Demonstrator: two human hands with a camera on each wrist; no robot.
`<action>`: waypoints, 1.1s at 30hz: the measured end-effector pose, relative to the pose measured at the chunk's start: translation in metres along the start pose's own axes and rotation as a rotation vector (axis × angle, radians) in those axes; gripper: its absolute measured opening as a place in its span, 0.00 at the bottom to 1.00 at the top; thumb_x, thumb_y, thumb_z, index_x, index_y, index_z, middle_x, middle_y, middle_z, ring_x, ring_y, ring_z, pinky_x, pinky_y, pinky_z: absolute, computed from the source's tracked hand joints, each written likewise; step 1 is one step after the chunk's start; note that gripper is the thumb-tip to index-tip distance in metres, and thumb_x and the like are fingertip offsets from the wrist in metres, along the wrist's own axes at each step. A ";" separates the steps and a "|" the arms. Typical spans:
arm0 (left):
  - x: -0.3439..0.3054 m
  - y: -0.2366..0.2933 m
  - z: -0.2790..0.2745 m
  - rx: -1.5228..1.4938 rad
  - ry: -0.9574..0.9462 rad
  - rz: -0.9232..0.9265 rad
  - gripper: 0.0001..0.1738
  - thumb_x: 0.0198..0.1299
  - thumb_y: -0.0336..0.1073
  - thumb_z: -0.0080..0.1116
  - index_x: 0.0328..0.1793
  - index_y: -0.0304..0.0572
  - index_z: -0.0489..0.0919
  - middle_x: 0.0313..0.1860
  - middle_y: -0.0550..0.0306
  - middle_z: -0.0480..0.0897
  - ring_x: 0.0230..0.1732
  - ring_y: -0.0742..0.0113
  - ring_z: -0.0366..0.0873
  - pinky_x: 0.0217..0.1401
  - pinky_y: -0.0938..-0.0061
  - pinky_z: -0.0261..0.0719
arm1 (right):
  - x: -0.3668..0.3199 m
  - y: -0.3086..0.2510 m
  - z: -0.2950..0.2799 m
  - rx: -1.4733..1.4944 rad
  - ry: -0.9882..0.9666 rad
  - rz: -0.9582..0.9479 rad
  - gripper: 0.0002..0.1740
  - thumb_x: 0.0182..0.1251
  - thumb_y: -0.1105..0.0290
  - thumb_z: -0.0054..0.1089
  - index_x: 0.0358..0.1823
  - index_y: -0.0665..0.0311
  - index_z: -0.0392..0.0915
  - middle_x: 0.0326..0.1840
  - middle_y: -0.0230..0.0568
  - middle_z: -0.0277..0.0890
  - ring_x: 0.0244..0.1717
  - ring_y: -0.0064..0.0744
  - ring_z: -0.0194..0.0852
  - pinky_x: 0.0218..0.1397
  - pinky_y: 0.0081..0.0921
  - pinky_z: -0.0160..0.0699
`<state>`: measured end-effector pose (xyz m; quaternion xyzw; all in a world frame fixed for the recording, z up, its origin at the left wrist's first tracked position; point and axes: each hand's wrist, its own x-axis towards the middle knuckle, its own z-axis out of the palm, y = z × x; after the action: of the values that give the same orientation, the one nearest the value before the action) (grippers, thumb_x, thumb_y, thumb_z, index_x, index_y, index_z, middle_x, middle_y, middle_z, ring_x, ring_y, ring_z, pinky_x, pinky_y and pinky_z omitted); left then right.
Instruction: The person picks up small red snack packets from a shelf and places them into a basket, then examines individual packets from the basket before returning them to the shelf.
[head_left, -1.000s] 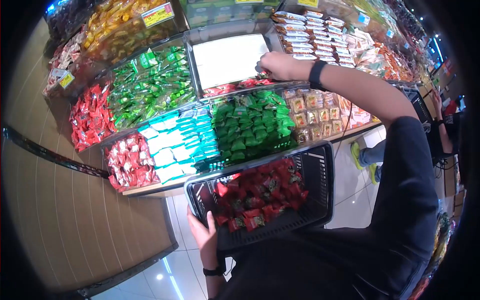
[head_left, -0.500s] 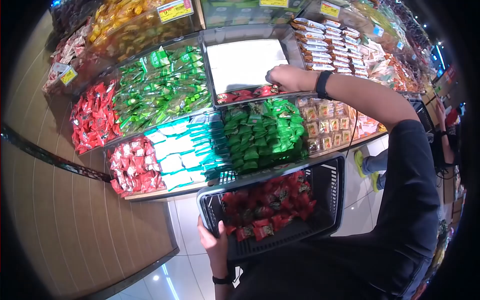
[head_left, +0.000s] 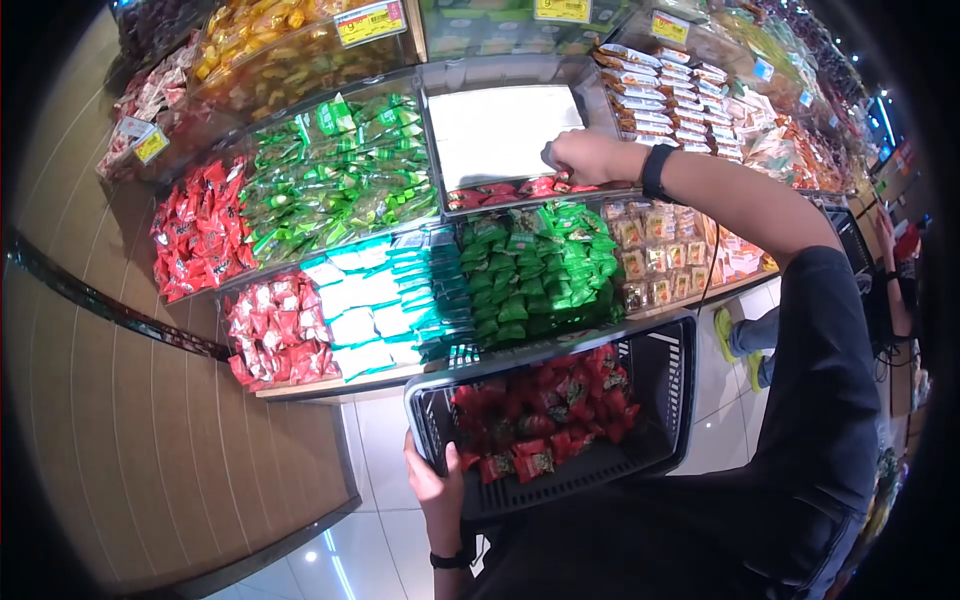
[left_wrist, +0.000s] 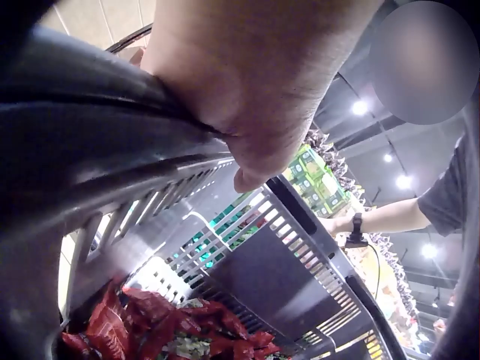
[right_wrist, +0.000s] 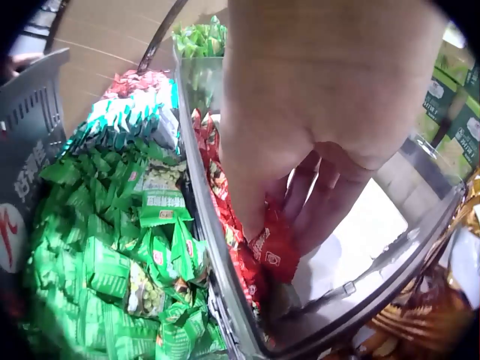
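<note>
The left hand (head_left: 436, 487) grips the left rim of a black basket (head_left: 655, 458), thumb over the edge, in the head view. Inside the basket lie many red packets (head_left: 545, 415). Over a clear bin with a white panel (head_left: 505, 130), the right hand (head_left: 588, 157) reaches in at the front right. The right wrist view has the right hand (right_wrist: 315, 150) pinching a red packet (right_wrist: 277, 251) between thumb and fingers, beside a row of red packets (right_wrist: 225, 202) along the bin wall. In the left wrist view, the left hand (left_wrist: 255, 142) wraps the basket edge (left_wrist: 112, 112).
Green packets (head_left: 540, 265), teal packets (head_left: 375, 300) and red-white packets (head_left: 278, 335) fill the lower shelf. Long green packs (head_left: 340, 180) lie left of the bin, brown-white bars (head_left: 640, 100) right of it. Another person's green shoes (head_left: 724, 335) are on the floor at the right.
The shelves and basket have shifted right and slightly down in the head view. The right hand stays at the bin's front right, and the left hand still grips the basket.
</note>
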<state>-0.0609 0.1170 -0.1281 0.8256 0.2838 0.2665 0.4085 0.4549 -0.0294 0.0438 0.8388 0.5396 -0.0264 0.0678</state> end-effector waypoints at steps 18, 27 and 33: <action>-0.001 -0.008 -0.001 -0.007 -0.014 -0.068 0.37 0.64 0.32 0.67 0.77 0.38 0.64 0.56 0.33 0.82 0.57 0.37 0.83 0.62 0.56 0.78 | -0.023 -0.014 -0.013 -0.002 0.258 -0.102 0.13 0.54 0.75 0.69 0.42 0.69 0.81 0.40 0.55 0.80 0.47 0.61 0.80 0.50 0.48 0.80; -0.001 0.016 -0.001 -0.049 -0.071 -0.140 0.37 0.66 0.38 0.67 0.77 0.34 0.64 0.59 0.33 0.80 0.58 0.42 0.81 0.63 0.56 0.77 | -0.272 -0.224 0.047 0.716 0.146 0.340 0.07 0.63 0.75 0.61 0.41 0.68 0.78 0.37 0.51 0.80 0.41 0.52 0.83 0.46 0.44 0.81; -0.004 -0.001 -0.002 -0.035 -0.067 -0.028 0.37 0.67 0.40 0.67 0.76 0.34 0.62 0.57 0.36 0.81 0.56 0.48 0.81 0.62 0.59 0.77 | -0.266 -0.244 0.251 0.605 0.122 0.703 0.32 0.65 0.67 0.60 0.69 0.71 0.64 0.65 0.70 0.66 0.63 0.72 0.71 0.65 0.53 0.76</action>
<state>-0.0653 0.1164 -0.1287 0.8228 0.2766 0.2377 0.4359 0.1299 -0.2048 -0.1940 0.9529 0.1938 -0.1086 -0.2067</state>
